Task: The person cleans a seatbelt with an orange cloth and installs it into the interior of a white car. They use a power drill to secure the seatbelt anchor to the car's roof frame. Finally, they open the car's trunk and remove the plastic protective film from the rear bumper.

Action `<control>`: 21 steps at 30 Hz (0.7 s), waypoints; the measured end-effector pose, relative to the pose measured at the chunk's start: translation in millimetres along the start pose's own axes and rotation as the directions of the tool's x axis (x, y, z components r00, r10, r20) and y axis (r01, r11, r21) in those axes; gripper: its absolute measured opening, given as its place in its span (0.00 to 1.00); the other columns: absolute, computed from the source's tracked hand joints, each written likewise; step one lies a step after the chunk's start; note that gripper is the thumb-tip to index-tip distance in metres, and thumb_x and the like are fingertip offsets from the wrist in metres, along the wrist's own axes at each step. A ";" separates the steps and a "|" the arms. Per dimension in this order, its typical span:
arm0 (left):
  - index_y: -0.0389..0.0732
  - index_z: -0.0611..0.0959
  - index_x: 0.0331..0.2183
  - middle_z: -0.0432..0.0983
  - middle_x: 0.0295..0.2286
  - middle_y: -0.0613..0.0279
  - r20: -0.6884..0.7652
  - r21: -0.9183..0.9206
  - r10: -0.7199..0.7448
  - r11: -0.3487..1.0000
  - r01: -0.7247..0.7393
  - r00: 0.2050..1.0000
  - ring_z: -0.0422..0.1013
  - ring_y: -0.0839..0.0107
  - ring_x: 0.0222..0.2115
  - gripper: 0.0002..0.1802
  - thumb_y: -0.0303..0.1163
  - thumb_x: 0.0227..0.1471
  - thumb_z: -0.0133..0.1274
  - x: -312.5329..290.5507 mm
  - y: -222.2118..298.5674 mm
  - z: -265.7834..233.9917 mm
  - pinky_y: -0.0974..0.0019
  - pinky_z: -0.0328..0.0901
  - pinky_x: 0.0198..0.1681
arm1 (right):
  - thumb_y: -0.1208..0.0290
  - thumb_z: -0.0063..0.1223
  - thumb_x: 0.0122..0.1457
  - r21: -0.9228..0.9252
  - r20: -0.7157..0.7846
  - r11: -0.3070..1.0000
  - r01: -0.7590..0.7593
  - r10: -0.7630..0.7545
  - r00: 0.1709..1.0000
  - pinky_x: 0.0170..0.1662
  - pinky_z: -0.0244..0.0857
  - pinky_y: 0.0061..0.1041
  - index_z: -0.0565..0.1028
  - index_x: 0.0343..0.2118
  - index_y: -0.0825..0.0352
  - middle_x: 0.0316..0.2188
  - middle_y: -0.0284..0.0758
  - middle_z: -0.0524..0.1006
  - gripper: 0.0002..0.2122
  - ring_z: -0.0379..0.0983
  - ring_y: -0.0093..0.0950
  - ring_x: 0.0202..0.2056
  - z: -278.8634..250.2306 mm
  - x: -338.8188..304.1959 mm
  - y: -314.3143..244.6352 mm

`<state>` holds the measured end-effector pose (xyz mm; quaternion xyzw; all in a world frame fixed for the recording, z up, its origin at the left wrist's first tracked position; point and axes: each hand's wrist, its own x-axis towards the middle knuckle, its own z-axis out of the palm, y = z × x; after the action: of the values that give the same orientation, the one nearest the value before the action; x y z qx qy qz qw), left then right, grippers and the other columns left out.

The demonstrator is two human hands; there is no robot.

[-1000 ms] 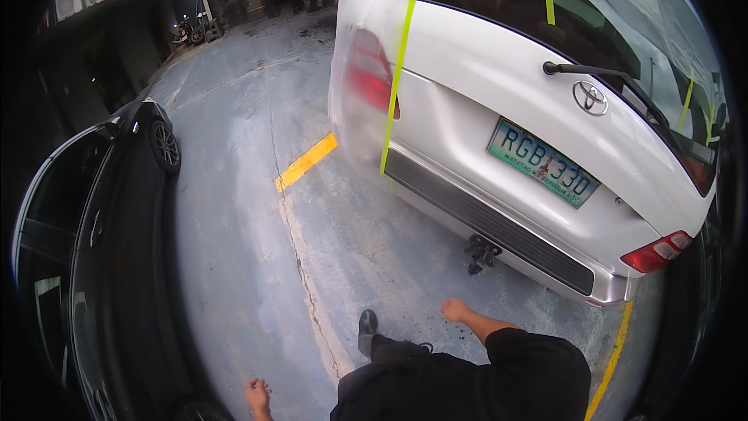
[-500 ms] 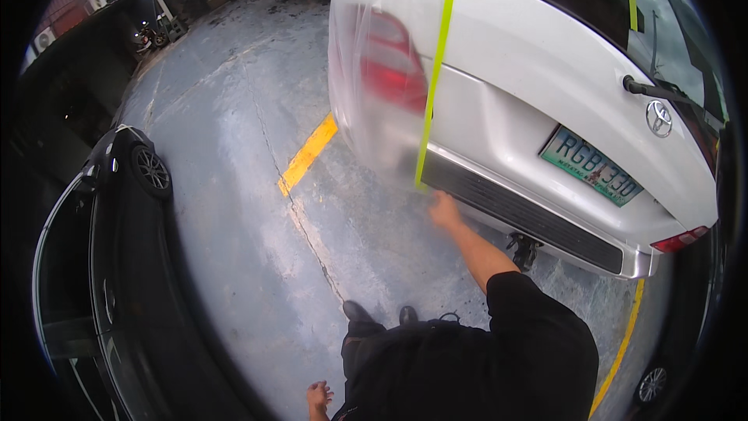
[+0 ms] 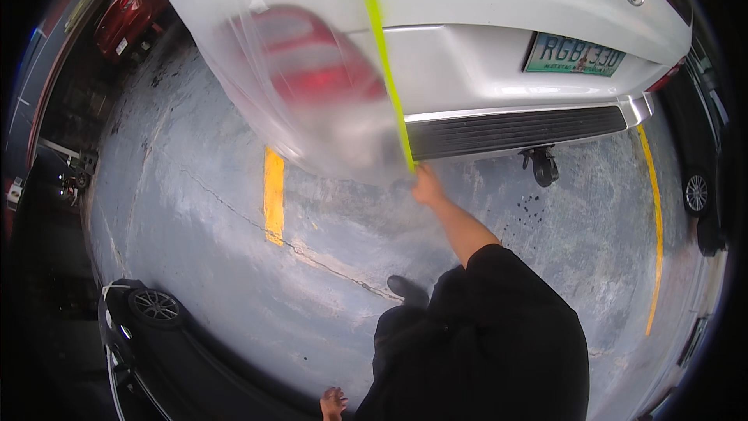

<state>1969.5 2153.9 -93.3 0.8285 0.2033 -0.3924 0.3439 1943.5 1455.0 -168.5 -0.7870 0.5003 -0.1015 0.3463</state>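
Observation:
A white vehicle's rear [image 3: 483, 0] fills the upper part of the view. Clear plastic film [image 3: 210, 47] drapes over its left corner and the red tail light [image 3: 319, 62]. Along the film's right edge, a strip of yellow-green masking tape [image 3: 382, 47] runs down past the black step of the bumper [image 3: 514, 130]. My right hand [image 3: 425, 185] is at the tape's lower end, fingers closed on it. Low in the view, my left hand [image 3: 333, 403] hangs by my side, holding nothing, its fingers loosely bent and apart.
A tow hitch [image 3: 541, 167] juts out beneath the bumper. A black car [image 3: 171, 335] stands at the lower left, another dark car [image 3: 697, 179] at the right, and a red car [image 3: 128, 19] far left. Yellow lines [image 3: 273, 195] mark the cracked grey concrete [image 3: 226, 249].
My view has turned and come closer to the vehicle's left corner. My right hand stays at the tape's lower end. My left hand still hangs low.

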 end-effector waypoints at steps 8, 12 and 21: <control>0.31 0.78 0.37 0.77 0.26 0.55 -0.107 0.268 0.240 0.941 -0.205 0.965 0.74 0.70 0.20 0.16 0.34 0.50 0.49 50.4 153.1 -98.9 0.70 0.62 0.18 | 0.74 0.50 0.54 0.008 -0.279 1.000 -0.017 0.019 0.960 0.53 0.63 0.36 0.74 0.46 0.63 0.54 0.35 0.64 0.15 0.65 0.38 0.51 12.3 2.7 -3.7; 0.30 0.77 0.39 0.76 0.27 0.53 0.041 0.384 0.317 0.870 -0.308 0.948 0.75 0.70 0.22 0.19 0.35 0.49 0.51 33.0 214.7 -48.0 0.71 0.64 0.21 | 0.72 0.48 0.56 -0.079 -0.306 0.993 0.084 -0.105 0.946 0.50 0.65 0.35 0.76 0.38 0.65 0.47 0.35 0.71 0.09 0.68 0.36 0.48 18.7 2.3 15.6; 0.29 0.74 0.44 0.78 0.31 0.44 0.475 0.509 0.412 0.592 -0.625 0.778 0.76 0.65 0.27 0.25 0.39 0.51 0.55 61.7 222.4 0.5 0.65 0.68 0.34 | 0.69 0.47 0.58 0.123 -0.094 0.992 -0.010 0.021 0.995 0.45 0.67 0.39 0.74 0.35 0.67 0.37 0.43 0.76 0.08 0.72 0.43 0.42 33.2 -7.2 20.0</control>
<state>2141.8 2006.3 -51.0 0.8444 -0.2536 -0.4418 0.1659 1942.6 1470.7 -204.7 -0.7547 0.5152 -0.1664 0.3705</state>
